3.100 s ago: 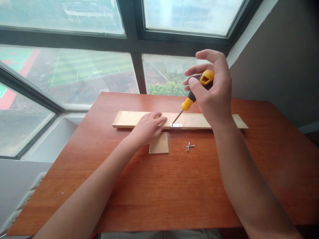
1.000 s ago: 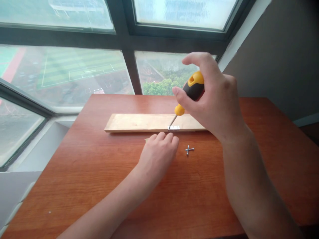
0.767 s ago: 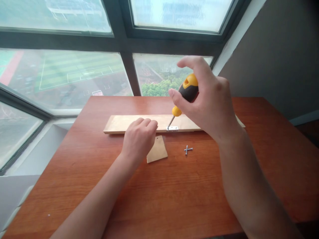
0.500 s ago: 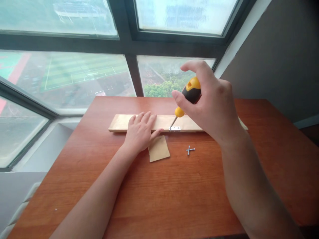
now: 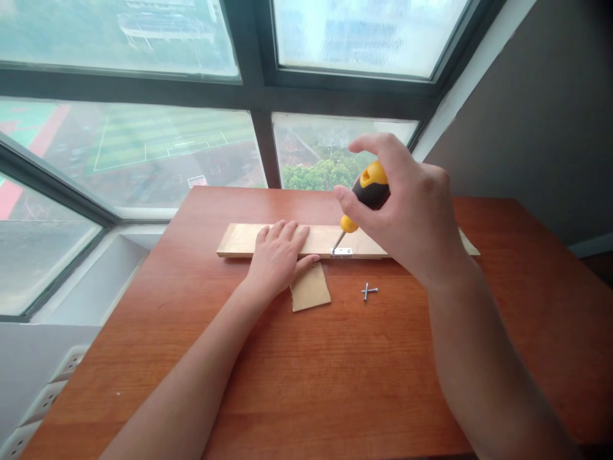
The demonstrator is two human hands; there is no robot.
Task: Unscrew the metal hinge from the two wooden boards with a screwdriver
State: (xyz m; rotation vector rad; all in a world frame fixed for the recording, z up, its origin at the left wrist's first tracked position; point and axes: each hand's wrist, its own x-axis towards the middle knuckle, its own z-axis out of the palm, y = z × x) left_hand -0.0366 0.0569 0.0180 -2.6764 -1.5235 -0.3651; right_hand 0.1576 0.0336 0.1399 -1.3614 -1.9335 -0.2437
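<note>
A pale wooden board (image 5: 328, 240) lies lengthwise across the table. My left hand (image 5: 280, 252) rests flat on it, fingers stretched out and thumb along the front edge. A screwdriver (image 5: 373, 185) with a yellow and black handle leans in my right hand (image 5: 412, 204), its handle against the palm with thumb and index finger partly lifted. The tip of its shaft meets the left end of a small metal plate with holes (image 5: 341, 252) at the board's front edge. Whether a screw sits under the tip is too small to tell. My right hand hides part of the board.
A thin tan square piece (image 5: 311, 291) lies in front of the board, beside my left thumb. To its right, two screws (image 5: 368, 291) lie crossed on the reddish-brown table (image 5: 306, 383). Windows stand behind, a grey wall at right, and sockets (image 5: 45, 397) at lower left.
The whole view has shifted slightly, so things sit a little further right and lower. Both hands keep about the same pose, and the screwdriver tip stays at the metal plate.
</note>
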